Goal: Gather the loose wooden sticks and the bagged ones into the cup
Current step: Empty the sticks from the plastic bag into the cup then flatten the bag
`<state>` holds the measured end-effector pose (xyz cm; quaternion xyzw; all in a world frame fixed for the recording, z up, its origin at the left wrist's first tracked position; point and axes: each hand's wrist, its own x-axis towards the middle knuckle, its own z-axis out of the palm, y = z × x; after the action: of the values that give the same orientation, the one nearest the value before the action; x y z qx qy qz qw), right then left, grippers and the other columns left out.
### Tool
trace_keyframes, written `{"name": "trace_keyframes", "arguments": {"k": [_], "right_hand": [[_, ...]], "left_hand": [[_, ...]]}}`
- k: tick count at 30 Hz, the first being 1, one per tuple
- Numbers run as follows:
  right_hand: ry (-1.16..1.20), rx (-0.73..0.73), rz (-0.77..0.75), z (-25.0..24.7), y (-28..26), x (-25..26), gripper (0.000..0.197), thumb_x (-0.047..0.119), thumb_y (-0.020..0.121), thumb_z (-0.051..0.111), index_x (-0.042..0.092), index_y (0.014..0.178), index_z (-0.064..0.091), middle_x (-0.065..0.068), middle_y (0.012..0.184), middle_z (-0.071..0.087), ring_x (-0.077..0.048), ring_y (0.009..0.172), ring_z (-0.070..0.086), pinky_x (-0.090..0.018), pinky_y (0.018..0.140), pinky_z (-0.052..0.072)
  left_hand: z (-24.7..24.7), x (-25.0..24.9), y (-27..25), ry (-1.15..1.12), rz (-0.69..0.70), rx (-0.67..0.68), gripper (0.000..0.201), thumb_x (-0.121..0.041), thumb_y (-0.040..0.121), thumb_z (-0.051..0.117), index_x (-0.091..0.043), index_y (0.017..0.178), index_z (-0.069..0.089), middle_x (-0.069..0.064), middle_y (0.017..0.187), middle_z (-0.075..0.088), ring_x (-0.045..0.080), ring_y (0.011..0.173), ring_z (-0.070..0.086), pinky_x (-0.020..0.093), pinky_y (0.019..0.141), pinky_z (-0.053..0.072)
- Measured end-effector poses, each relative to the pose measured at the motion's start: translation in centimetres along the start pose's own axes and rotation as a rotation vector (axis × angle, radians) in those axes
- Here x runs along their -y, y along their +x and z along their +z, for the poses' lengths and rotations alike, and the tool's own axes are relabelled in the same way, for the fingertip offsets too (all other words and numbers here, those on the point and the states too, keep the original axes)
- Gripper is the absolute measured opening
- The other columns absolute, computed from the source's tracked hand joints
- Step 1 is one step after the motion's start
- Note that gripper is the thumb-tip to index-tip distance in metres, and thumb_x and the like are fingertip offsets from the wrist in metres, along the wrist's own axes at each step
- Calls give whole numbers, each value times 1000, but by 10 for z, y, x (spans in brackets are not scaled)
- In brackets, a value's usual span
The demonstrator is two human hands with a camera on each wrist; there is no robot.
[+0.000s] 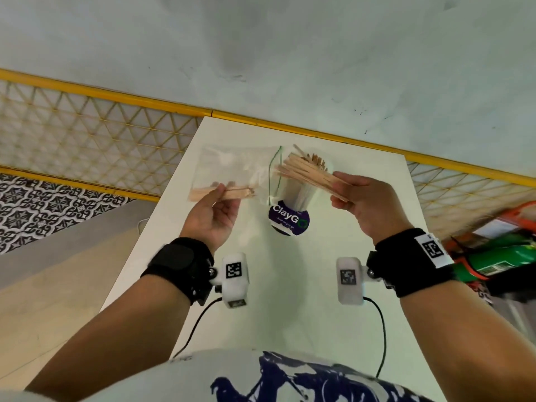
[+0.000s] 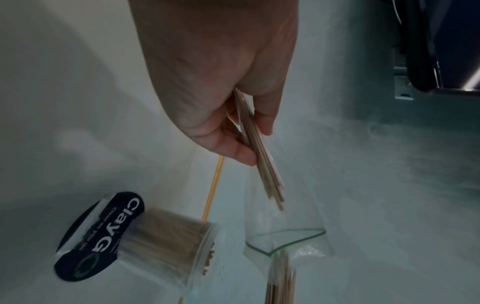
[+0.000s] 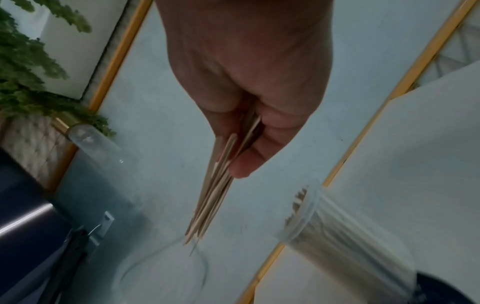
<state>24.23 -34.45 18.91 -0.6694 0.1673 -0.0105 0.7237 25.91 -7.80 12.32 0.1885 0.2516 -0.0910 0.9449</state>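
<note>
The left hand (image 1: 213,211) is raised above the white surface (image 1: 333,256), its fingers (image 2: 241,153) and thumb curled round a clear plastic bag (image 1: 229,172) and pinching, through the plastic, the few wooden sticks (image 2: 262,158) left inside it; the bag lies roughly level, its green-edged mouth (image 1: 274,172) hanging open on the side toward the right hand; the right hand (image 1: 364,204) is also raised, its fingers (image 3: 244,162) closed round a thicker bundle of loose sticks (image 1: 307,174), gripped at one end; the free ends of that bundle fan out toward the bag's mouth and sit just beside it, whether touching it or not I cannot tell; between the two sets of fingers, and lower, a clear plastic cup (image 1: 293,204) with a dark label reading "ClayGo" stands upright on the surface, already packed with many sticks whose tops show at its rim; the bundle in the right fingers is held over the cup's opening, tilted rather than upright; each wrist wears a black strap carrying a small white camera block (image 1: 234,278) with a cable; beyond the surface runs a yellow rail (image 1: 290,124) with lattice panels.
</note>
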Motion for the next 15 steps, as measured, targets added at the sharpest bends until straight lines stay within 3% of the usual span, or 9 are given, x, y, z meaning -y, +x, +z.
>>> {"name": "trace_keyframes", "arguments": {"k": [3, 5, 7, 9, 11, 13, 15], "right_hand": [[-7, -111, -49, -19, 24, 17, 15, -2, 82, 70, 2, 96, 70, -12, 83, 67, -21, 60, 63, -25, 64, 58], [-128, -181, -89, -29, 50, 26, 21, -2, 80, 71, 1, 101, 71, -10, 83, 68, -21, 59, 64, -25, 62, 58], [-372, -198, -155, -32, 76, 34, 21, -1, 78, 72, 8, 96, 74, -11, 85, 70, -23, 63, 65, -28, 63, 59], [-724, -125, -259, -25, 93, 41, 16, 1, 80, 70, 13, 89, 77, -8, 93, 72, -7, 63, 67, -21, 68, 56], [-1131, 57, -357, -10, 102, 50, 19, 0, 86, 63, 4, 101, 75, -2, 104, 69, 7, 74, 64, -10, 65, 44], [-1452, 223, -409, 6, 113, 55, 26, 1, 91, 54, 7, 107, 73, -4, 112, 69, -14, 98, 65, -21, 73, 43], [-1678, 377, -412, 20, 125, 56, 30, -1, 91, 48, 8, 101, 75, -5, 112, 70, -28, 102, 62, -31, 80, 48]], "left_hand": [[-4, -10, 9, -33, 21, -14, 9, -2, 82, 64, -10, 87, 61, 9, 105, 67, 16, 88, 71, 28, 71, 60], [-5, -15, 11, -58, 28, -18, 8, -2, 82, 64, -9, 86, 60, 9, 94, 71, 16, 88, 71, 27, 74, 60], [-6, -19, 13, -42, 28, -11, 7, -3, 82, 63, -9, 85, 60, 10, 86, 74, 15, 84, 72, 27, 73, 60], [-9, -22, 17, -2, 28, -3, 9, -6, 79, 65, -10, 86, 60, 9, 90, 74, 14, 83, 73, 26, 70, 60], [-16, -26, 22, 12, 33, -5, 11, -7, 78, 66, -12, 87, 61, 7, 108, 70, 13, 86, 72, 26, 69, 60], [-22, -31, 27, 12, 47, -21, 13, -7, 78, 66, -13, 88, 61, 3, 133, 58, 12, 90, 71, 26, 72, 60], [-27, -34, 28, 11, 66, -35, 19, -6, 76, 69, -13, 91, 60, 1, 145, 47, 12, 90, 72, 27, 71, 60]]}}
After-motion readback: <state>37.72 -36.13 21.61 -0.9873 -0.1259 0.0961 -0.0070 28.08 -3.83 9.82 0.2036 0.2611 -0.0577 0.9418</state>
